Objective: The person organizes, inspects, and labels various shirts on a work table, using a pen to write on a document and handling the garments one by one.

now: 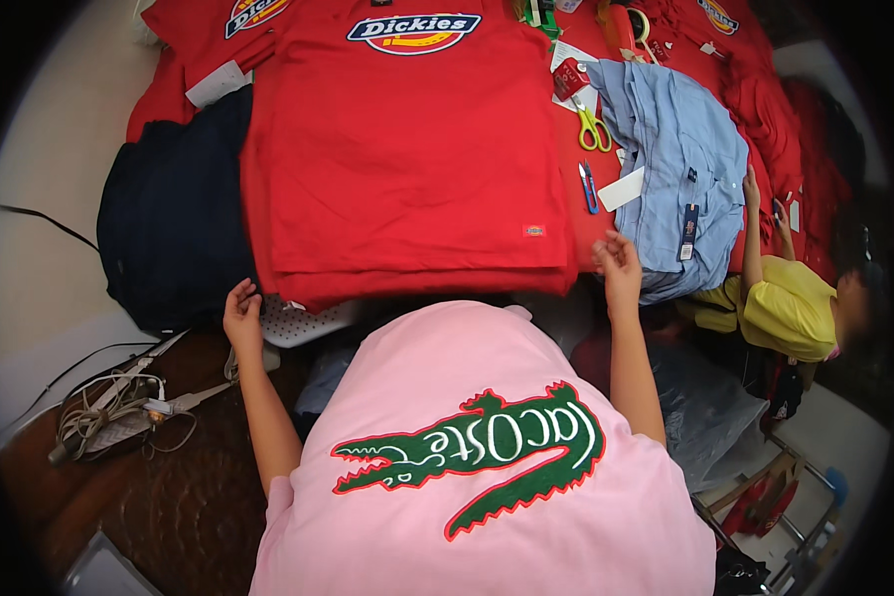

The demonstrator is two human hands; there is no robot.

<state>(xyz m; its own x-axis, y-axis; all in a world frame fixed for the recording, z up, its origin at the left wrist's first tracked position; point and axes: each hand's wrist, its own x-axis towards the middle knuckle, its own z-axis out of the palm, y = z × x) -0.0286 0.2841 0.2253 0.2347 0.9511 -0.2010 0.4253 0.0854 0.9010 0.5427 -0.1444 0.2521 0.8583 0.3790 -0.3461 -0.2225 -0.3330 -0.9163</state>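
Observation:
A red T-shirt (417, 159) lies spread flat on a pile of red garments in front of me, with a printed logo near its top and a small patch at the lower right. By the pile's lower left corner is my left hand (242, 310), fingers loosely curled and nothing visible in them. My right hand (619, 264) is raised off the lower right corner, its fingers bent but apart and holding nothing that I can see. Folded dark navy clothing (174, 214) sits left of the shirt. To the right lies a pile of light blue garments (680, 149) with a dark hang tag (687, 231).
Between the piles lie yellow-green scissors (594, 130), blue thread snips (589, 189) and a white card (622, 189). A tape roll (639, 25) is farther back. Tangled cables and a power strip (174, 405) are at lower left. A person in yellow (790, 308) works at right.

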